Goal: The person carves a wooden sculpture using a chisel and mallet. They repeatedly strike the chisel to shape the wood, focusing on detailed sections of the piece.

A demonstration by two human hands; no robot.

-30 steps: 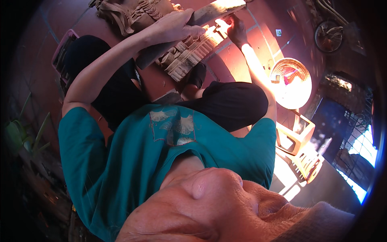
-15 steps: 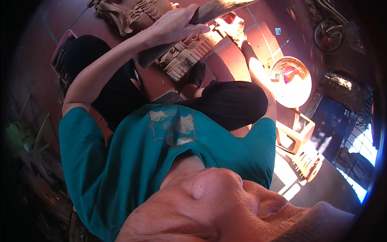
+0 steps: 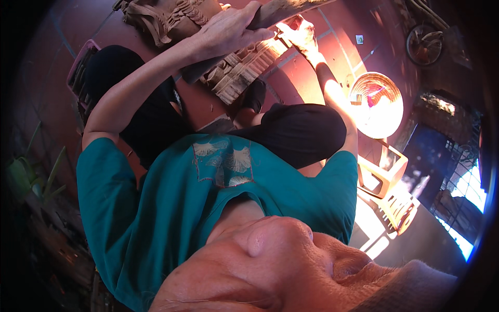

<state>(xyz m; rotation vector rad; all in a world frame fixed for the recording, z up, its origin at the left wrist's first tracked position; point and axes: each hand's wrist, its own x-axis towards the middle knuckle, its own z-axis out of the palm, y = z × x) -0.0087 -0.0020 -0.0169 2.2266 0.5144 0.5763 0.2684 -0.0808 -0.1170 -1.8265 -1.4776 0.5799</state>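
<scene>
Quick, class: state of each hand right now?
Left hand: closed, holding a wooden bar.
Right hand: at the carved block; grip unclear in glare.

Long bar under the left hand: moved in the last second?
Yes. The long bar has shifted slightly toward the picture's upper right, with the left hand, judged against the carved block.

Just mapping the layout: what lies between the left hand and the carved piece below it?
In the head view, a long bar: the left hand is on it, and it partly hides the carved piece.
</scene>
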